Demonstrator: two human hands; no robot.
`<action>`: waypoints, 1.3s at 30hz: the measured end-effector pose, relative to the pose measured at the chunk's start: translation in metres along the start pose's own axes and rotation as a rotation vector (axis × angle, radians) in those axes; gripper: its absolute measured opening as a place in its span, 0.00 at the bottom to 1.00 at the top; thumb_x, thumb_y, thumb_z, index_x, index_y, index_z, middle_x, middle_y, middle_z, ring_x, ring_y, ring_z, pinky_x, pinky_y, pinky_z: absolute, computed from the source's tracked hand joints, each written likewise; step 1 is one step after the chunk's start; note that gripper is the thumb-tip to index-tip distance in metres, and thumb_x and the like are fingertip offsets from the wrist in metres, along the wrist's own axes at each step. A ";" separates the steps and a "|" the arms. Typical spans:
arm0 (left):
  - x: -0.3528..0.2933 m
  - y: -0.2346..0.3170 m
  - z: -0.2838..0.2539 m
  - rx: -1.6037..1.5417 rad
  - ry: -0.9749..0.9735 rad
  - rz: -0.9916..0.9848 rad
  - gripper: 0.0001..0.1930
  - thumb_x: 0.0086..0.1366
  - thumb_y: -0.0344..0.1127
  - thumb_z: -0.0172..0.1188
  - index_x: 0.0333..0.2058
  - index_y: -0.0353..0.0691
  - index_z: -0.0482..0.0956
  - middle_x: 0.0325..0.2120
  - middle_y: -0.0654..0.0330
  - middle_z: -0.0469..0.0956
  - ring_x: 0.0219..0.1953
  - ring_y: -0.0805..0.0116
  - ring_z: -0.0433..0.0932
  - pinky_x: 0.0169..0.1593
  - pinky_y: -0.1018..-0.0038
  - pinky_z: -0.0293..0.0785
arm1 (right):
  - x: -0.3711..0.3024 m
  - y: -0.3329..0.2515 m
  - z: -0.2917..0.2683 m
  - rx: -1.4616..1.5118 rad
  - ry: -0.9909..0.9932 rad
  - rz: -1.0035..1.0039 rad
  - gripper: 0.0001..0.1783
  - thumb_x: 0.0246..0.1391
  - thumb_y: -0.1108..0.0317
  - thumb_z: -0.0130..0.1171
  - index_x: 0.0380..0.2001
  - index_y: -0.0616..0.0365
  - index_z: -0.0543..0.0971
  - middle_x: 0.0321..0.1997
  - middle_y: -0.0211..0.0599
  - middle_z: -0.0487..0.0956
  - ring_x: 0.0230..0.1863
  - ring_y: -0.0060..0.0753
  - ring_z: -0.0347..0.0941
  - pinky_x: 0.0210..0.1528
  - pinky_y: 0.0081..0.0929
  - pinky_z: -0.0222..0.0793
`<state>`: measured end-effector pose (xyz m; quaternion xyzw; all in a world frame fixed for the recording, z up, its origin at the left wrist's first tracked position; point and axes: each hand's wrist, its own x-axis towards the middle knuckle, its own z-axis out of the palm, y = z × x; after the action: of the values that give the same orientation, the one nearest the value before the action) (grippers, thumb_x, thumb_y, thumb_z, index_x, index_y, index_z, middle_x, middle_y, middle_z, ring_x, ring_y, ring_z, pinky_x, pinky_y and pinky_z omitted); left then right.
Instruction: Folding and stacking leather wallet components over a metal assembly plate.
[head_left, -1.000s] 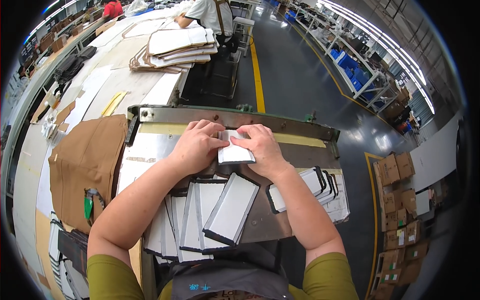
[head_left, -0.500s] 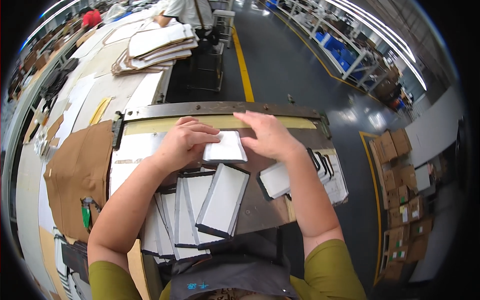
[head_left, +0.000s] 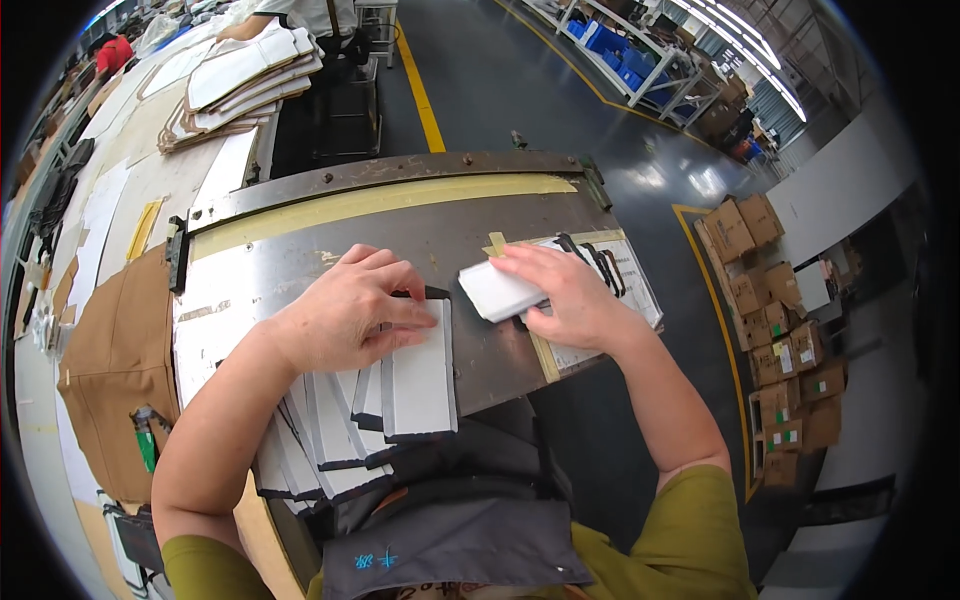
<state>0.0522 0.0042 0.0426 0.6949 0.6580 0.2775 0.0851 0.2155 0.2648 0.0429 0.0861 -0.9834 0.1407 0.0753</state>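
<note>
I've fanned panels (head_left: 340, 425) nearest, dark-edged, abt 7 o'clock. Hands apart: L hand (head_left: 350, 310) at 9, fingers curled over far end of top panel (head_left: 420, 380), can't tell if gripping; R hand (head_left: 575, 300) at 3, clamped on white panel (head_left: 493, 291) nr centre. Far: blue bins (head_left: 605, 40), 1 o'clock.

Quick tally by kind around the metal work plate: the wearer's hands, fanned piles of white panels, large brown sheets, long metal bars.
Hands: 2 (left hand, right hand)
Fanned white panel piles: 2 (left pile, right pile)
Brown sheet: 1
Metal bar: 1
Total: 6
</note>
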 end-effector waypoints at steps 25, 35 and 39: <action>0.003 -0.003 0.015 0.000 0.165 0.000 0.28 0.60 0.34 0.66 0.58 0.39 0.70 0.55 0.51 0.70 0.58 0.51 0.69 0.62 0.58 0.62 | 0.011 -0.025 0.045 0.954 0.212 0.258 0.17 0.67 0.62 0.57 0.50 0.65 0.79 0.41 0.33 0.81 0.44 0.22 0.75 0.47 0.24 0.72; 0.009 -0.006 0.026 0.145 -0.050 0.132 0.20 0.68 0.46 0.58 0.56 0.47 0.77 0.57 0.60 0.73 0.61 0.57 0.68 0.65 0.59 0.59 | 0.035 0.106 -0.020 0.855 0.997 0.604 0.14 0.64 0.58 0.62 0.33 0.59 0.79 0.32 0.26 0.80 0.31 0.15 0.71 0.35 0.20 0.68; 0.002 -0.008 0.017 -0.006 -0.050 0.055 0.24 0.66 0.45 0.60 0.58 0.43 0.74 0.57 0.57 0.73 0.61 0.54 0.68 0.65 0.57 0.60 | 0.090 0.091 -0.038 0.961 1.287 0.320 0.10 0.58 0.68 0.66 0.38 0.64 0.81 0.38 0.32 0.82 0.36 0.18 0.74 0.39 0.21 0.71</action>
<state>0.0542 0.0116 0.0251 0.7191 0.6356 0.2642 0.0958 0.1155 0.3489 0.0706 -0.1299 -0.5804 0.5777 0.5590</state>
